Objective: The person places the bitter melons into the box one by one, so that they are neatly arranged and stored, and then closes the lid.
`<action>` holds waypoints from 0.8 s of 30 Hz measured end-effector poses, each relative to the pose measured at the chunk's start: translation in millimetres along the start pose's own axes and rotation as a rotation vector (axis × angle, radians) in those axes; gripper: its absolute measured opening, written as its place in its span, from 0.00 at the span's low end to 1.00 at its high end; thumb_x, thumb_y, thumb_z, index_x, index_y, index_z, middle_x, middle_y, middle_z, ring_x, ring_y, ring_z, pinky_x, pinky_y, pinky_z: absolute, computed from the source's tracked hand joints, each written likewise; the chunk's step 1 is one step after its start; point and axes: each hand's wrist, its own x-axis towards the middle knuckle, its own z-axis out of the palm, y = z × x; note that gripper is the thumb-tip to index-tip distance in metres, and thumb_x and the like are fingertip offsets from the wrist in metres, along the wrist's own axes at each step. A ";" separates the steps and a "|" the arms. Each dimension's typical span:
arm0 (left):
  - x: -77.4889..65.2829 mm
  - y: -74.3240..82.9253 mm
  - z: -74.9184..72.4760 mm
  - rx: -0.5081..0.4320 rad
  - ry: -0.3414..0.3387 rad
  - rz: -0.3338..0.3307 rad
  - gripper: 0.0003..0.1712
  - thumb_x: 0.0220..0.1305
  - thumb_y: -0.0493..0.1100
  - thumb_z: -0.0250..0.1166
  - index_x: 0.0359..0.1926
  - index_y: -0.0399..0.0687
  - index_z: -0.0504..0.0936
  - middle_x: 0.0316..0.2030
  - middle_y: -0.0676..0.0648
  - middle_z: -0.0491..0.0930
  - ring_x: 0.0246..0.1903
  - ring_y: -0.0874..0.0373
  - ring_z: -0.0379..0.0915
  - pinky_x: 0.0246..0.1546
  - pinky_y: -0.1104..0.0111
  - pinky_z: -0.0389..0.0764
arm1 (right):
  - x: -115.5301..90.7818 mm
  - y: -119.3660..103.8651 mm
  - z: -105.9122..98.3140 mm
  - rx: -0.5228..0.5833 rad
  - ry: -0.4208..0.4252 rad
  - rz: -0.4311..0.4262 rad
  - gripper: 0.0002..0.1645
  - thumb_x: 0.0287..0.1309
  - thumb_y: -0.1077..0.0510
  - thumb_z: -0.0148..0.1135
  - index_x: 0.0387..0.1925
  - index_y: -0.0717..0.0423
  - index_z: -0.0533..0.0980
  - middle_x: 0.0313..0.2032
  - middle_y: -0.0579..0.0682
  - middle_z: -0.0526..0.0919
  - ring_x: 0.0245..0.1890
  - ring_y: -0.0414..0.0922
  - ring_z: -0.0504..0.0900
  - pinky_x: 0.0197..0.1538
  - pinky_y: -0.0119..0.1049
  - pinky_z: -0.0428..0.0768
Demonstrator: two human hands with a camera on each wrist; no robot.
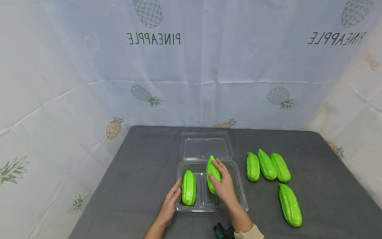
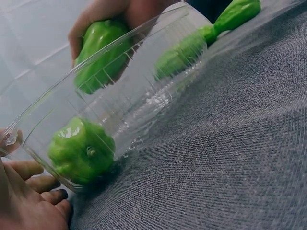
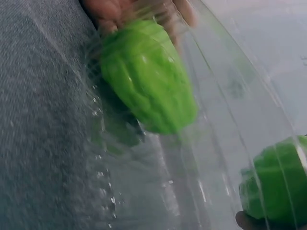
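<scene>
A clear plastic clamshell container (image 1: 203, 209) lies open on the table, its lid (image 1: 206, 146) folded back. My left hand (image 1: 170, 201) holds its left side, thumb at the rim and fingers along the outer wall. Inside, at the left, lies one green ridged gourd (image 1: 189, 188), seen end-on through the plastic in the left wrist view. My right hand (image 1: 222, 184) grips another green gourd (image 1: 211, 176) over the container's right half, fingers and thumb around its sides. In the left wrist view this gourd (image 2: 98, 57) is raised above the container's floor.
Right of the container, three green gourds (image 1: 267, 166) lie side by side. A fourth gourd (image 1: 290, 205) is nearer the front. A black-and-green device (image 1: 223, 231) shows by my right wrist. A pineapple-print curtain (image 1: 203, 59) hangs behind the dark grey table (image 1: 140, 186).
</scene>
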 end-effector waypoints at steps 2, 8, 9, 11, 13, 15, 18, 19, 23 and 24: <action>-0.2 -0.1 0.1 0.002 0.002 -0.002 0.34 0.74 0.47 0.39 0.70 0.29 0.43 0.72 0.33 0.39 0.70 0.44 0.30 0.55 0.92 0.49 | -0.3 -1.1 3.3 -0.008 -0.011 0.006 0.29 0.53 0.67 0.59 0.59 0.59 0.71 0.68 0.58 0.62 0.66 0.58 0.62 0.62 0.53 0.68; -0.4 0.4 0.5 -0.001 0.007 -0.003 0.34 0.74 0.47 0.39 0.70 0.30 0.43 0.72 0.34 0.40 0.70 0.45 0.30 0.55 0.92 0.49 | -2.3 0.3 10.7 -0.045 -0.079 -0.034 0.28 0.55 0.65 0.59 0.60 0.62 0.69 0.67 0.62 0.60 0.64 0.63 0.63 0.60 0.57 0.68; -0.4 0.5 0.6 -0.001 0.007 -0.002 0.34 0.74 0.47 0.39 0.71 0.30 0.43 0.72 0.34 0.40 0.71 0.45 0.31 0.55 0.92 0.49 | -2.7 0.9 11.7 -0.051 -0.095 -0.042 0.28 0.56 0.64 0.58 0.60 0.63 0.69 0.67 0.62 0.60 0.64 0.63 0.63 0.60 0.58 0.67; -0.3 0.5 0.7 -0.001 0.006 -0.002 0.33 0.74 0.47 0.39 0.71 0.31 0.43 0.72 0.35 0.40 0.71 0.44 0.31 0.55 0.92 0.49 | -3.0 2.1 13.7 -0.060 -0.121 -0.056 0.29 0.57 0.63 0.58 0.61 0.64 0.68 0.67 0.63 0.59 0.64 0.64 0.63 0.61 0.58 0.66; -0.1 0.1 0.7 -0.001 0.005 -0.002 0.33 0.74 0.47 0.39 0.71 0.31 0.43 0.72 0.35 0.40 0.71 0.44 0.31 0.55 0.92 0.49 | -3.0 3.7 15.8 -0.068 -0.140 -0.071 0.29 0.57 0.63 0.58 0.61 0.65 0.67 0.67 0.63 0.59 0.64 0.64 0.62 0.61 0.59 0.65; -0.2 -0.5 0.7 -0.002 0.007 -0.010 0.34 0.74 0.48 0.39 0.71 0.32 0.44 0.72 0.35 0.41 0.71 0.44 0.31 0.55 0.92 0.50 | -2.7 5.1 18.0 -0.069 -0.155 -0.087 0.30 0.57 0.63 0.59 0.61 0.66 0.66 0.67 0.64 0.59 0.64 0.64 0.62 0.62 0.59 0.64; -0.1 -2.0 0.2 0.004 0.010 -0.022 0.34 0.74 0.49 0.39 0.71 0.33 0.44 0.72 0.36 0.42 0.71 0.45 0.32 0.55 0.92 0.50 | -3.0 6.4 20.7 -0.070 -0.173 -0.100 0.30 0.57 0.63 0.59 0.61 0.67 0.66 0.68 0.64 0.58 0.64 0.64 0.62 0.62 0.58 0.64; 0.0 -2.3 0.1 0.007 0.011 -0.029 0.34 0.74 0.49 0.39 0.71 0.33 0.44 0.72 0.37 0.42 0.71 0.46 0.32 0.55 0.92 0.50 | -3.2 6.6 21.3 -0.072 -0.179 -0.102 0.31 0.57 0.63 0.59 0.62 0.67 0.66 0.68 0.63 0.58 0.64 0.64 0.62 0.62 0.58 0.64; 0.8 -2.9 -0.6 0.004 0.008 -0.041 0.34 0.74 0.49 0.39 0.71 0.34 0.44 0.72 0.38 0.42 0.71 0.46 0.33 0.54 0.92 0.51 | -4.9 5.2 23.1 -0.083 -0.198 -0.096 0.31 0.57 0.61 0.59 0.62 0.67 0.65 0.68 0.63 0.57 0.64 0.65 0.61 0.62 0.60 0.64; 1.0 -2.9 -0.7 0.002 0.006 -0.043 0.34 0.74 0.49 0.39 0.71 0.34 0.44 0.72 0.38 0.42 0.71 0.45 0.33 0.54 0.92 0.51 | -5.4 5.1 23.5 -0.085 -0.206 -0.092 0.31 0.58 0.61 0.60 0.62 0.66 0.65 0.68 0.63 0.57 0.64 0.65 0.60 0.62 0.60 0.63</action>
